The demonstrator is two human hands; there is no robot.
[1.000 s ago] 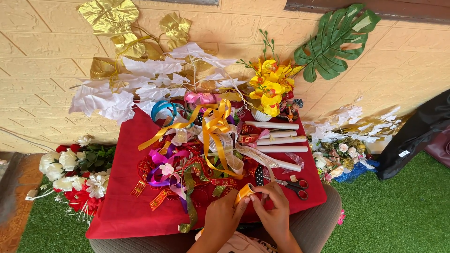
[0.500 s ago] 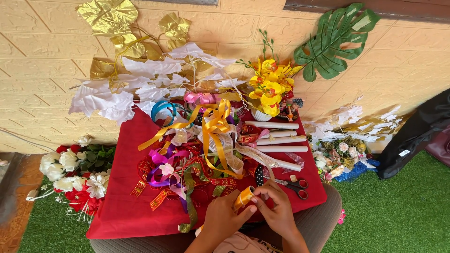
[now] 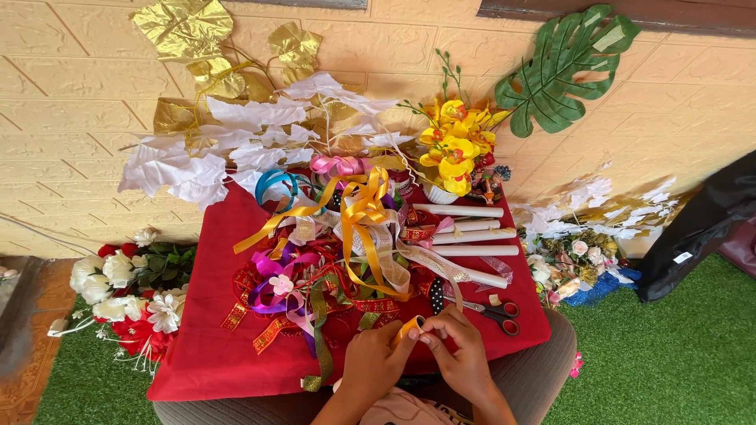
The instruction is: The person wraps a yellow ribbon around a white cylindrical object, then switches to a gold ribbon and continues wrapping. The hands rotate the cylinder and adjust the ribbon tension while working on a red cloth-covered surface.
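Note:
My left hand (image 3: 376,362) and my right hand (image 3: 457,354) meet at the near edge of a stool covered by a red cloth (image 3: 205,315). Both pinch a small piece of yellow-orange ribbon (image 3: 408,328) between the fingertips. Just beyond the hands lies a tangled heap of coloured ribbons (image 3: 339,252), with gold, purple, pink, green and patterned red strands. Scissors with red handles (image 3: 492,312) lie on the cloth right of my right hand. Several white paper rolls (image 3: 468,236) lie side by side behind the scissors.
Yellow artificial orchids (image 3: 455,149) stand at the cloth's far side by white and gold fabric leaves (image 3: 236,134) against the tan wall. A large green leaf (image 3: 563,67) hangs on the wall. Artificial flowers lie on green turf at left (image 3: 126,291) and right (image 3: 571,256). A black bag (image 3: 701,228) sits at far right.
Both hands have stayed at the cloth's near edge, working the yellow-orange ribbon piece between the fingertips; it has shifted slightly lower between them. Everything else is still.

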